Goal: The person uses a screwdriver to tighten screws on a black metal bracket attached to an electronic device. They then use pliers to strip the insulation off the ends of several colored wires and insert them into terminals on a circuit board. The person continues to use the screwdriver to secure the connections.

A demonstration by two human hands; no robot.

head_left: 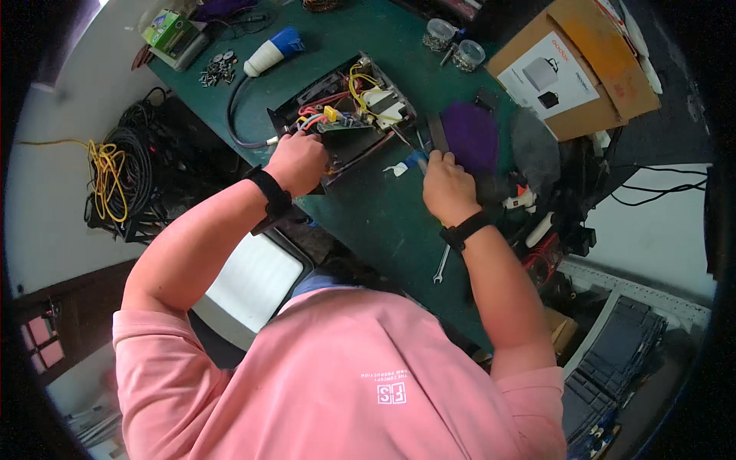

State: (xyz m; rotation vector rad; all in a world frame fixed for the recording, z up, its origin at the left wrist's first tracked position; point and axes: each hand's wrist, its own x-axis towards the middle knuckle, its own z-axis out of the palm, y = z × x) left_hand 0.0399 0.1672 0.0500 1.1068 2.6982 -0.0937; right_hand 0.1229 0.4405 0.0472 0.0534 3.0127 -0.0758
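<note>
A: Where is the case (360,156) sitting, and what are the hands doing?
B: One open black case is lying on the bench (376,211), wires showing; the left hand (297,162) is touching its near left end, fingers curling in among the wires; whether they are gripping one, I cannot tell; the right hand (451,188) is keeping its fingers narrow, holding one blue-handled tool (416,157) just beside the case.
A: What else are you counting?
B: One blue-and-white plug (270,54) is lying beyond the case; one heap of screws (218,70), too small to count, is lying near it; two tubs (468,55) are standing at the far side; one purple cloth (469,136) and one wrench (441,264) are lying on the right.
A: And the surface, the room?
B: The bench is showing dark green; one carton (575,73) is standing at its right; coiled cables (138,165) are hanging by a pale wall (65,107) on the left.
</note>
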